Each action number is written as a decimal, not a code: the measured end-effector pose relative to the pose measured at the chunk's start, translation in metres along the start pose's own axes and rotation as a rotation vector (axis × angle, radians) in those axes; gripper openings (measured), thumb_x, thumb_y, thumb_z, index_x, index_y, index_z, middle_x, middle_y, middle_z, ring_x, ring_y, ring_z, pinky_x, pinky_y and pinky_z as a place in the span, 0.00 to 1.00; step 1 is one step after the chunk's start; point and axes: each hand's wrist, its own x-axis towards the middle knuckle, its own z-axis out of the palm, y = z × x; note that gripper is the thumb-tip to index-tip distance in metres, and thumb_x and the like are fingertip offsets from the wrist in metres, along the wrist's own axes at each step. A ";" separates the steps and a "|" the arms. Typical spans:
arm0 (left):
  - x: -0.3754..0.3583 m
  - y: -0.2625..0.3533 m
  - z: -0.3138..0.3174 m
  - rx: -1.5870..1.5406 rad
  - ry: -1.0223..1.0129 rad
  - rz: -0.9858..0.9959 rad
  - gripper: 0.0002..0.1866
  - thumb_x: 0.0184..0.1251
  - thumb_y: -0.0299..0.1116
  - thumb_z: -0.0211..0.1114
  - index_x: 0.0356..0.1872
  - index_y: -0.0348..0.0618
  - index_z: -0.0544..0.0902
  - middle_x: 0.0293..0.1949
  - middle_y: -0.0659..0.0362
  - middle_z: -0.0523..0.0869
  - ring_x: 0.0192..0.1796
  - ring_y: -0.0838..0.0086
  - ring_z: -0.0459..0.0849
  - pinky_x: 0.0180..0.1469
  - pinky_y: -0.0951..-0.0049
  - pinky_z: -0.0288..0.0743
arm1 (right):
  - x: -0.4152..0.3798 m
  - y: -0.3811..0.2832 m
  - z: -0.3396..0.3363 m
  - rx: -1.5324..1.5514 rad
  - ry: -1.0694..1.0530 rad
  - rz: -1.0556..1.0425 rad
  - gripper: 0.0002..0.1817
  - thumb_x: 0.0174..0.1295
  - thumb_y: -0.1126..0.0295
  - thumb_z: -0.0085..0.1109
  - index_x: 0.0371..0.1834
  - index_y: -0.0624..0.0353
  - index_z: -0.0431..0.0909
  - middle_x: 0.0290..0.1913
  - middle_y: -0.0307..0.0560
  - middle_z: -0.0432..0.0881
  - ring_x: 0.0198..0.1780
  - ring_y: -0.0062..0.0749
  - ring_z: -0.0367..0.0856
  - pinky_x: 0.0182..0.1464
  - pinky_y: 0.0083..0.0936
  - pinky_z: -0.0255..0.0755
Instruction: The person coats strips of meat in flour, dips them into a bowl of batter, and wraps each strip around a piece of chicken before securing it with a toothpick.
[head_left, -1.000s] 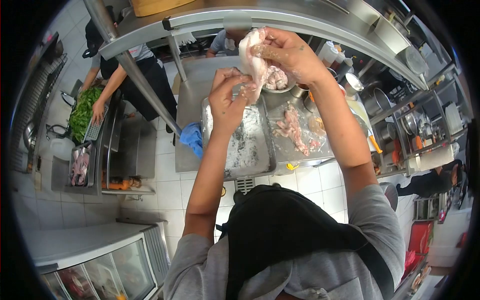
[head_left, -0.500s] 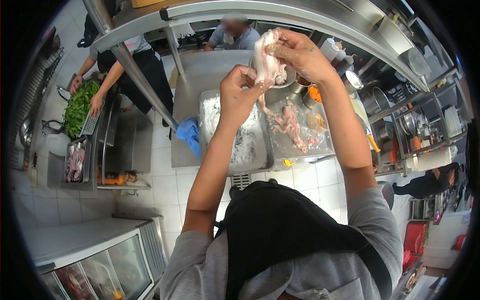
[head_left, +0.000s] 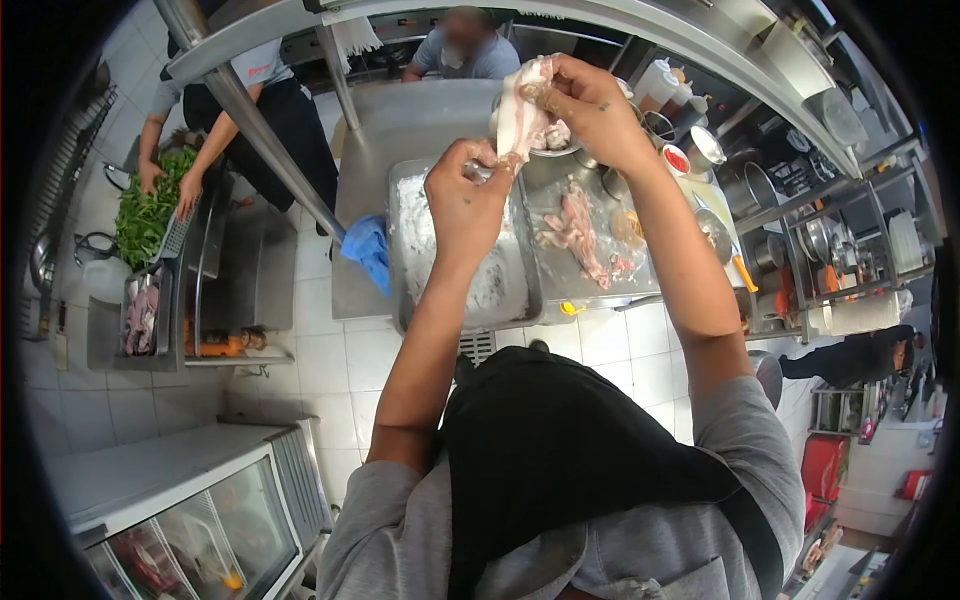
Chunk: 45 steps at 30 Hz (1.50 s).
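Both my hands hold up a pale white and pink strip of raw meat [head_left: 516, 112], stretched between them above the worktable. My left hand [head_left: 470, 195] pinches its lower end, and my right hand [head_left: 590, 112] grips the upper end. Just behind the strip stands a metal bowl [head_left: 566, 152] with more pale pieces in it, partly hidden by my right hand. Below my left hand is a metal tray [head_left: 398, 285] dusted with white powder. More raw meat strips [head_left: 575, 235] lie in a loose pile right of the tray.
A blue cloth [head_left: 366, 250] lies at the table's left edge. Right of my right arm are a knife [head_left: 742, 270] and containers. An overhead shelf rail [head_left: 420, 20] crosses the top. At left, a co-worker's hands [head_left: 170, 185] handle green leaves [head_left: 145, 215]; another person sits beyond the table.
The camera view has shifted slightly. My hands have moved a little left with the strip, which looks flatter and straighter. The co-worker's hands have moved among the leaves.
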 end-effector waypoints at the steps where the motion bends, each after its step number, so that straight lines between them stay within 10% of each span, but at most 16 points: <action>1: -0.001 -0.001 0.000 0.000 0.003 -0.004 0.10 0.54 0.23 0.74 0.28 0.37 0.78 0.29 0.59 0.82 0.27 0.78 0.75 0.31 0.76 0.70 | -0.001 0.006 0.003 0.021 0.026 0.005 0.09 0.68 0.69 0.63 0.46 0.62 0.82 0.33 0.35 0.83 0.33 0.13 0.74 0.34 0.18 0.69; 6: -0.006 0.002 -0.003 0.330 0.098 0.351 0.08 0.52 0.20 0.70 0.28 0.37 0.78 0.28 0.56 0.84 0.27 0.67 0.80 0.34 0.71 0.73 | -0.006 0.017 0.009 -0.026 0.068 -0.036 0.09 0.67 0.68 0.63 0.44 0.63 0.82 0.32 0.37 0.83 0.32 0.14 0.75 0.34 0.19 0.70; 13: -0.009 -0.003 -0.007 -0.110 -0.163 0.007 0.05 0.63 0.18 0.63 0.36 0.35 0.76 0.33 0.55 0.87 0.31 0.77 0.83 0.37 0.76 0.76 | -0.010 0.015 0.008 -0.040 0.099 -0.058 0.10 0.67 0.68 0.64 0.45 0.63 0.81 0.32 0.38 0.83 0.32 0.15 0.76 0.35 0.19 0.72; 19: 0.007 -0.017 -0.015 -0.269 -0.400 -0.149 0.30 0.69 0.20 0.60 0.72 0.30 0.64 0.40 0.50 0.88 0.37 0.76 0.86 0.43 0.77 0.78 | -0.014 0.003 -0.005 0.053 0.060 -0.020 0.10 0.68 0.70 0.63 0.48 0.63 0.81 0.35 0.38 0.85 0.35 0.14 0.79 0.37 0.17 0.73; 45: 0.029 -0.030 0.004 -0.252 -0.877 -0.240 0.15 0.74 0.28 0.60 0.56 0.30 0.78 0.42 0.47 0.90 0.46 0.67 0.90 0.50 0.71 0.80 | -0.017 -0.028 -0.037 0.222 0.002 0.035 0.07 0.70 0.77 0.57 0.49 0.61 0.79 0.42 0.37 0.84 0.43 0.19 0.80 0.47 0.20 0.75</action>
